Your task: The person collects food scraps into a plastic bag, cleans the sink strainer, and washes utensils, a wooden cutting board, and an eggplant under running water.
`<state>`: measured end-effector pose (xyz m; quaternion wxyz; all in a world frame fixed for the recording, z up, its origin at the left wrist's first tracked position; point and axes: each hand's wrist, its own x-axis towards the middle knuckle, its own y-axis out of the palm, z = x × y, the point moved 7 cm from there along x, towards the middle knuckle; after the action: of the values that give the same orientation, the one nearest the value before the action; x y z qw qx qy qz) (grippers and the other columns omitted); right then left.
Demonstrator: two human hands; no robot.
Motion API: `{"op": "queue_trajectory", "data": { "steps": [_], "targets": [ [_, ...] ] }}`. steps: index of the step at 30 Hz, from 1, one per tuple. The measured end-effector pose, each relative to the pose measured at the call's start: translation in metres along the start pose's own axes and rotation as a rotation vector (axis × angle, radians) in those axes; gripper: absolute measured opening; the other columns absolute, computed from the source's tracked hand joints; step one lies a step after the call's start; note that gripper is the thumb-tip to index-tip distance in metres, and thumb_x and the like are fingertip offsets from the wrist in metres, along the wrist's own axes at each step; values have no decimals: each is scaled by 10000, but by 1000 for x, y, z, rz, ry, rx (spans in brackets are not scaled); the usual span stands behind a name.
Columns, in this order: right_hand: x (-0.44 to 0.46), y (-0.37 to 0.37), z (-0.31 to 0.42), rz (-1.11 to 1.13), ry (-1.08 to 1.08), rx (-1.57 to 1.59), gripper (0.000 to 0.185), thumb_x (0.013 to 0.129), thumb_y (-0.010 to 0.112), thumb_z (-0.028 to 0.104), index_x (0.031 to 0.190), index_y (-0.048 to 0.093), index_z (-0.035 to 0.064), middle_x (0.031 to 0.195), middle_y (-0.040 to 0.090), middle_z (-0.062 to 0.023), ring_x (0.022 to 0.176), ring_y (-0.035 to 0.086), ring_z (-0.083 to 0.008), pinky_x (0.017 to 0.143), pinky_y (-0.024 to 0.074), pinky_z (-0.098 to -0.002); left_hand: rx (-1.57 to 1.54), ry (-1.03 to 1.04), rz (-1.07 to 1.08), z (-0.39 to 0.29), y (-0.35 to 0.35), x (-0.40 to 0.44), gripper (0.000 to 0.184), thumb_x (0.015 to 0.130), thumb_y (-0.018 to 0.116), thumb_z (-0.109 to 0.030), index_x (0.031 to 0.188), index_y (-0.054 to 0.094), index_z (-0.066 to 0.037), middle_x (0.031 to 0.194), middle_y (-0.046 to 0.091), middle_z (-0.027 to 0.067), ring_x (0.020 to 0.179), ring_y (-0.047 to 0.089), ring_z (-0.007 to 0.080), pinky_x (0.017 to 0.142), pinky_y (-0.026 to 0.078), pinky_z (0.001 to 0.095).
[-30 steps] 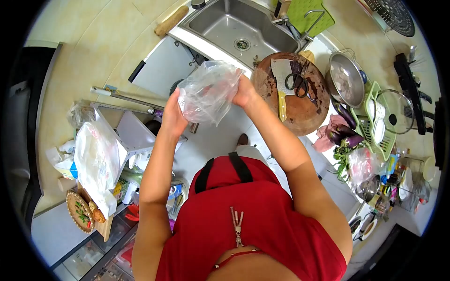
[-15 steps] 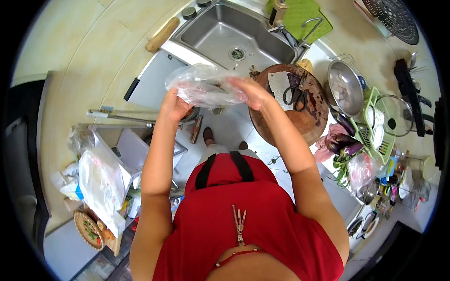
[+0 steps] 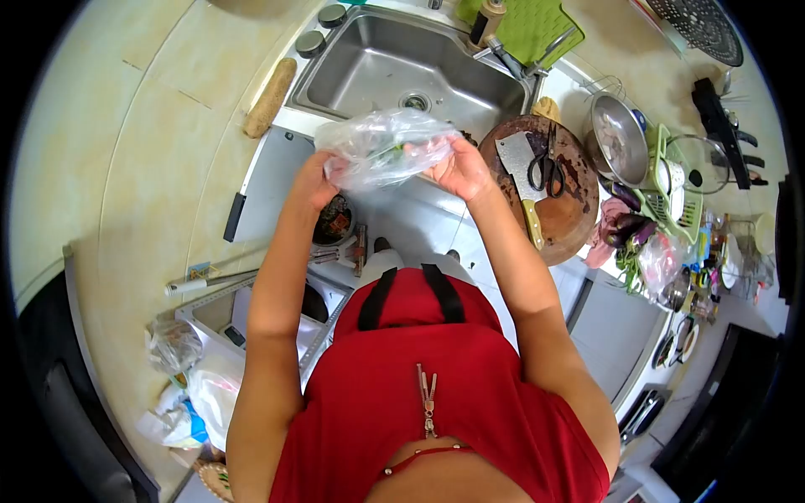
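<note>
A clear plastic bag (image 3: 377, 138) is stretched between my two hands in front of the sink. My left hand (image 3: 317, 181) is closed on its left edge. On the right side, my right hand (image 3: 463, 170) grips the bag with bent fingers, partly behind the film. Something small and green shows through the plastic, too blurred to name. Beside my right hand lies a round wooden chopping board (image 3: 574, 222). On it rest a cleaver (image 3: 514, 158) with a pale handle and black scissors (image 3: 548, 173).
Behind the bag is a steel sink (image 3: 381, 63). A steel bowl (image 3: 616, 138) and a green dish rack (image 3: 692, 214) stand right of the board, near purple eggplants (image 3: 629, 228). A bin (image 3: 334, 222) sits below my left hand. A brown cylindrical object (image 3: 270, 99) lies left of the sink.
My right hand's fingers have gone from extended along the bag to bent around its right side. The bag is spread wider. The view has shifted, and the cleaver's handle now shows.
</note>
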<state>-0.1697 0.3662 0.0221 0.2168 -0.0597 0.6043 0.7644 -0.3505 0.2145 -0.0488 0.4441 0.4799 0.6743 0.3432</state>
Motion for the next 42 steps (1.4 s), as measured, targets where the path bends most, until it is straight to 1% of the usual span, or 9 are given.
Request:
{"op": "queue_trajectory", "data": {
  "steps": [5, 11, 14, 17, 21, 26, 29, 38, 42],
  "targets": [
    [25, -11, 11, 20, -72, 20, 357, 817, 519, 174, 1128, 518, -2, 1010, 611, -139, 870, 608, -262, 871, 501, -415, 687, 17, -184, -3, 63, -8, 426, 810, 626, -148, 1184, 518, 23, 1068, 617, 123, 983, 607, 250, 912, 466, 401],
    [49, -35, 10, -39, -38, -295, 403, 848, 590, 294, 1167, 541, 52, 1010, 612, -89, 879, 590, -203, 865, 479, -372, 482, 149, -690, -10, -24, 29, 366, 908, 528, -379, 921, 618, -24, 767, 584, 58, 711, 578, 151, 607, 431, 229],
    [52, -48, 11, -153, -19, -514, 464, 875, 583, 394, 1217, 537, 84, 1050, 611, -61, 970, 573, -187, 900, 449, -362, 369, 50, -347, -7, -33, 46, 342, 907, 476, -348, 904, 586, -25, 617, 507, 38, 537, 486, 137, 527, 422, 240],
    [60, -77, 17, -299, -10, -660, 559, 853, 601, 444, 1260, 508, 74, 1120, 591, -87, 1022, 570, -209, 924, 434, -360, 393, 105, -528, 4, -27, 49, 481, 943, 412, -463, 834, 580, -26, 602, 436, 3, 524, 391, 113, 487, 328, 252],
    [58, -98, 42, -539, -316, -1679, 655, 835, 626, 435, 1295, 423, 15, 1256, 469, -186, 1146, 490, -290, 946, 414, -383, 480, 81, -804, 24, -41, 52, 351, 927, 434, -378, 893, 577, -59, 622, 454, 1, 527, 399, 113, 498, 347, 255],
    [-6, 41, 21, -72, -1274, -2220, 476, 662, 662, 125, 1119, 540, 72, 1117, 515, -158, 1002, 523, -322, 850, 445, -420, 398, 126, -804, 31, -49, 57, 313, 894, 478, -314, 1053, 551, -54, 835, 552, 48, 671, 492, 136, 585, 442, 275],
    [1, 46, -26, 532, -995, -2198, 412, 724, 588, 72, 1129, 566, 145, 1045, 557, -79, 860, 573, -261, 788, 471, -388, 368, 194, -740, 26, -19, 60, 385, 873, 518, -304, 1142, 506, -30, 973, 562, 98, 793, 541, 167, 643, 480, 309],
    [63, -35, 46, -241, -760, -2455, 527, 778, 525, 22, 1247, 554, 261, 1258, 513, -164, 1080, 548, -327, 905, 459, -410, 887, 271, -477, 22, 50, 50, 742, 830, 618, -140, 1460, 229, -102, 1367, 340, 199, 1242, 402, 306, 1021, 345, 348],
    [54, -9, 59, -286, -1058, -2372, 424, 741, 537, 0, 1136, 594, 142, 1233, 509, -160, 1042, 545, -327, 890, 451, -422, 1335, 463, -220, 25, 49, 49, 434, 849, 544, -45, 1275, 545, -129, 1379, 351, 145, 1280, 364, 282, 1066, 272, 348]
  ]
}}
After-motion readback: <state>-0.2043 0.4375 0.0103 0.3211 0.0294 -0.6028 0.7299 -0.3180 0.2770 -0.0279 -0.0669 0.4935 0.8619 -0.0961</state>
